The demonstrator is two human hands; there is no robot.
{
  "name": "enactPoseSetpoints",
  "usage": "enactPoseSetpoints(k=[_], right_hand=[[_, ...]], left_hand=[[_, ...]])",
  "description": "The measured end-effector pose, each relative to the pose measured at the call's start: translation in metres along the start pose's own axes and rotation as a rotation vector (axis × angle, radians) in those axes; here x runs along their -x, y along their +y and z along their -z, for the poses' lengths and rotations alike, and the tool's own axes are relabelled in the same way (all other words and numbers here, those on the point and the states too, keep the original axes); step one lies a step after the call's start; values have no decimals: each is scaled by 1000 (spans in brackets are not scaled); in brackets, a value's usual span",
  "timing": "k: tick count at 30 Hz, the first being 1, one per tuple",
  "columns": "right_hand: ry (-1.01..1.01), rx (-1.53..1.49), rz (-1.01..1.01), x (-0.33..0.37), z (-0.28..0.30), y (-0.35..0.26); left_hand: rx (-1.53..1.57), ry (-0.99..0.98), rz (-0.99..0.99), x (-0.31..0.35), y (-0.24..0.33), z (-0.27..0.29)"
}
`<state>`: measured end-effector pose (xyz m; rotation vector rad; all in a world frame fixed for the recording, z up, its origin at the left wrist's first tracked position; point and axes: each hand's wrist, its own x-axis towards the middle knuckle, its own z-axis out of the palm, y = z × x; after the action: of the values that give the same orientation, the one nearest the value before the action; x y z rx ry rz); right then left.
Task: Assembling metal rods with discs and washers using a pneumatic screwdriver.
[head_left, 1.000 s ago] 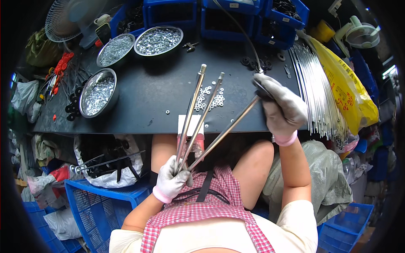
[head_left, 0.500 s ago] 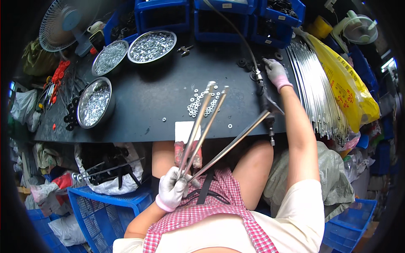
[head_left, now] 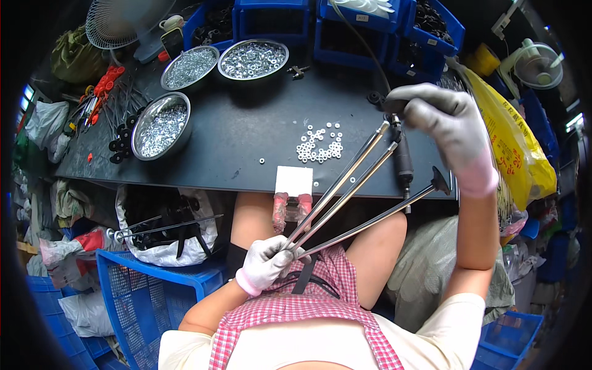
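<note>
**Dark worktable (head_left: 228, 142) at twelve o'clock, three rods (head_left: 346, 193) fanned over its near edge**

Metal bowls (head_left: 254, 60) of small silvery parts sit from ten to nearly twelve o'clock; loose washers (head_left: 320, 147) lie towards one. Near six o'clock, the gloved left hand (head_left: 266, 264) is closed around the rods' lower ends. Two rods point to one o'clock; the third, tipped with a black cap (head_left: 439, 182), points to two. At two o'clock, the gloved right hand (head_left: 447, 117) hovers by a hose-fed tool (head_left: 402, 159); whether its fingers pinch anything cannot be told.
</note>
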<state>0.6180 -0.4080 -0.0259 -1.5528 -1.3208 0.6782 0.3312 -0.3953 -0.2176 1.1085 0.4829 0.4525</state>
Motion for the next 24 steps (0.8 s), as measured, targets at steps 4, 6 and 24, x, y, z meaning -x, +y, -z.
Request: enactPoseSetpoints(k=[4, 6, 24], right_hand=[[-100, -79, -14, 24, -14, -19], [-76, 14, -1, 25, -12, -24], [10, 284, 234, 5, -8, -18]], left_hand=[[-17, 10, -20, -3, 0, -2], [-23, -8, 0, -1, 2, -2], [-40, 34, 29, -6, 9, 1]])
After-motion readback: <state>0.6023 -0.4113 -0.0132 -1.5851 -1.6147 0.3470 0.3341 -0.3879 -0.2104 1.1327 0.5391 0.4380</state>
